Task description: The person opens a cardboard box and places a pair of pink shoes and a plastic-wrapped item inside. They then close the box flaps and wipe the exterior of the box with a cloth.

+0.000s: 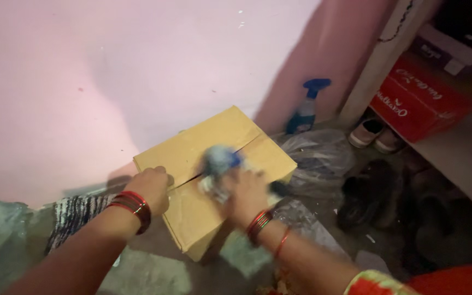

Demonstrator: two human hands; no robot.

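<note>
Wore red bangles (135, 205) on both wrists, nearest the camera. Steadied a closed cardboard box (230, 128) with the left hand (151, 188), fingers curled down over its near left corner and clenched on the edge. Gripped a blue-and-white bundle (219, 164) in the right hand (247, 196), closed around it and pressed to the top of the box beside the seam where the flaps met. Could not tell what the bundle was, cloth or wrapped packet, for motion blur. Judged the step in hand as work along that top seam, one hand bracing, the other moving; judged further that any stroke across the flaps called for the same firm hold at the corner, since the box sat tilted rather than square to the floor (154, 273). Found a striped cloth (75, 216) lying just left of the box, crumpled clear plastic bags (318, 155) touching its right side, and dark footwear (367, 196) near those. Noted farther back a blue spray bottle (305, 112) upright against the pink wall (110, 71), a pale pair of shoes (375, 134) beneath a shelf, and a red carton (416, 101) resting on it.
</note>
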